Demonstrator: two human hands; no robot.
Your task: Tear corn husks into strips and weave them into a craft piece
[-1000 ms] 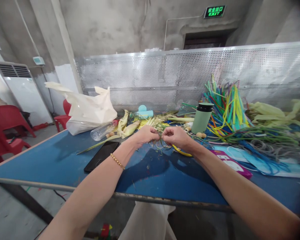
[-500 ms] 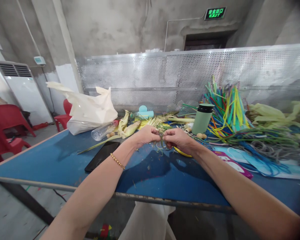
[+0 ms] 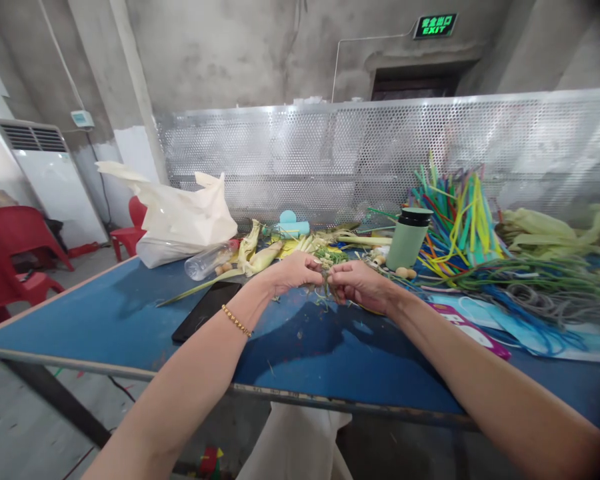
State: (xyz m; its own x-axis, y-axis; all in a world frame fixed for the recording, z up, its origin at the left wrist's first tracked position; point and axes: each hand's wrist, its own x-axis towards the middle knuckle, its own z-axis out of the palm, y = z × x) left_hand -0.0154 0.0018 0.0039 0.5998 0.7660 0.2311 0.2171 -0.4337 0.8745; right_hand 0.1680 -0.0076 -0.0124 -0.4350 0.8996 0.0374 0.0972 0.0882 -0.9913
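Note:
Above the blue table (image 3: 105, 313), my left hand (image 3: 293, 272) and my right hand (image 3: 361, 285) meet fingertip to fingertip. Both are closed in a pinch on a small bundle of thin green strands (image 3: 326, 283) held between them. Loose ends of the strands hang down toward the tabletop. A gold bead bracelet (image 3: 236, 321) is on my left wrist. Just behind the hands lie pale green leaf strips and husks (image 3: 260, 253).
A black phone (image 3: 207, 311) lies left of my left arm. A clear bottle (image 3: 211, 259) and a white bag (image 3: 177, 217) sit behind it. A green tumbler (image 3: 409, 237), coloured strips (image 3: 455, 213) and grey cords (image 3: 545, 297) fill the right side. A perforated metal screen (image 3: 330, 160) backs the table.
Both hands stay pinched together on the strands and have shifted slightly right and down. The fingers have worked the bundle a little; nothing was let go.

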